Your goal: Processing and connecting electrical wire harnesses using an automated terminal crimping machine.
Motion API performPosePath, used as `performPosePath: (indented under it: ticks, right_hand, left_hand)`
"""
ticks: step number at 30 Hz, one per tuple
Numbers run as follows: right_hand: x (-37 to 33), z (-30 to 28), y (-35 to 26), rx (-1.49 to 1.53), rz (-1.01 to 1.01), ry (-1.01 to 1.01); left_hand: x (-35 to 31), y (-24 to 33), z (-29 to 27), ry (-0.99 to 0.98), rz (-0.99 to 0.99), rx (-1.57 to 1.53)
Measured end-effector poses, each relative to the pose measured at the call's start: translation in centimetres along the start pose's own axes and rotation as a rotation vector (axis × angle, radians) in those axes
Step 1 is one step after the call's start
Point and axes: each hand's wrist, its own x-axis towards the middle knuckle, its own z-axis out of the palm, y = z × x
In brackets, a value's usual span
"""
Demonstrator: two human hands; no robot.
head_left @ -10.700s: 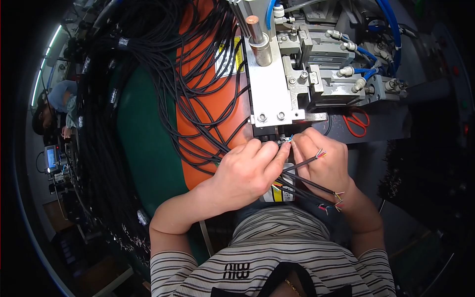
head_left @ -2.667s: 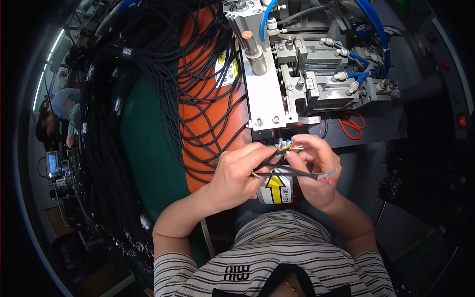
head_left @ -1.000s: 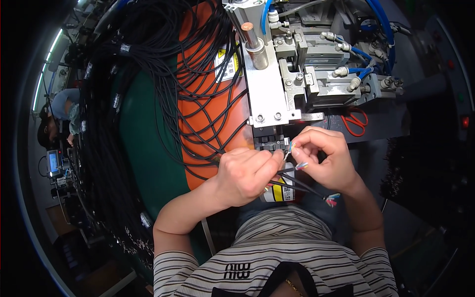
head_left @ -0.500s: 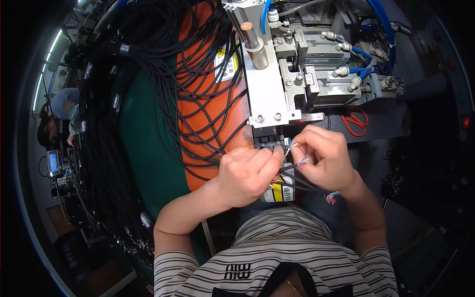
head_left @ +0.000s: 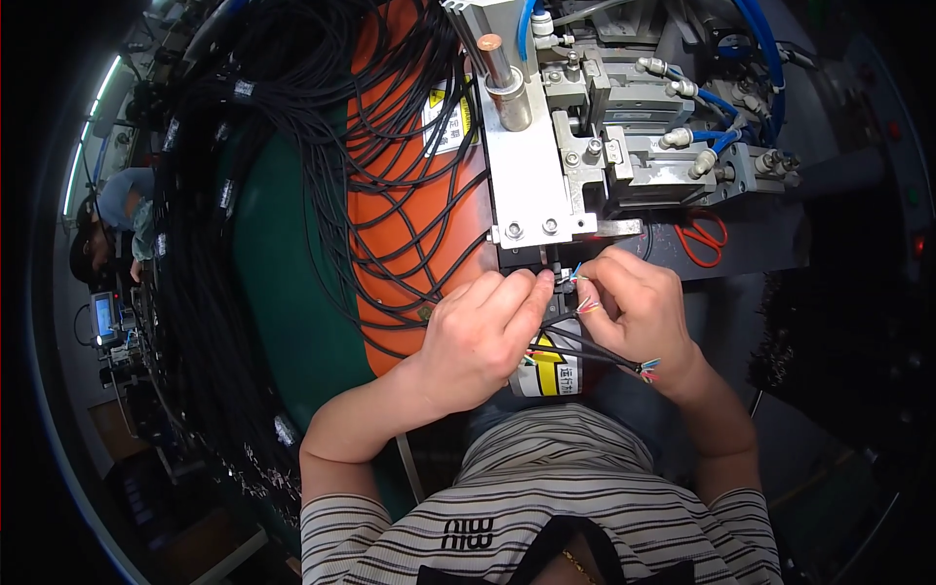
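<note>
My left hand (head_left: pixel 478 327) is closed, its thumb and forefinger pressed together beside a small black fixture (head_left: pixel 526 258) below the press head. Black cables (head_left: pixel 595 353) run out from under that hand to the right. They end in stripped, coloured wires (head_left: pixel 648 370); another fanned wire end (head_left: pixel 588 306) lies beside my right palm. With thumb and forefinger my right hand (head_left: pixel 639 307) pinches thin coloured wires (head_left: pixel 577 276) next to a small white connector piece (head_left: pixel 565 275) at the fixture. My fingers partly cover the fixture and the wire tips.
A metal press with pneumatic cylinders (head_left: pixel 643 117) and blue hoses stands ahead. Red-handled scissors (head_left: pixel 700 240) lie right of it. Bundled black cables (head_left: pixel 322 107) spread over the orange mat (head_left: pixel 414 234) at left. Another person (head_left: pixel 122 210) is at the far left.
My left fingertips have moved slightly forward, up beside the fixture. The wires in my right fingers have shifted a little, and the loose cable ends moved slightly upward.
</note>
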Motion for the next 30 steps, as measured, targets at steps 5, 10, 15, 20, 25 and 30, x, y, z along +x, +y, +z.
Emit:
performPosePath:
  ticks: [5,10,15,20,25,30]
  right_hand:
    - [-0.2,0.5,0.0,-0.005,-0.017,0.084]
    - [-0.5,0.7,0.1,0.038,0.016,0.092]
    - [-0.3,0.7,0.2,0.055,0.016,0.101]
    - [-0.4,1.0,-0.1,-0.071,-0.084,0.156]
    - [-0.1,0.5,-0.8,-0.153,-0.076,0.121]
    - [0.2,-0.1,-0.6,-0.189,-0.068,0.041]
  left_hand:
    - [0.0,0.0,0.0,0.021,0.004,0.005]
    - [0.0,-0.3,0.1,-0.001,0.008,-0.019]
    - [0.5,-0.1,-0.5,-0.055,0.020,0.015]
    - [0.9,0.2,-0.8,-0.120,0.088,0.081]
    - [1.2,0.7,-1.0,-0.150,0.079,0.134]
    - [1.6,0.9,-1.3,-0.168,0.032,0.091]
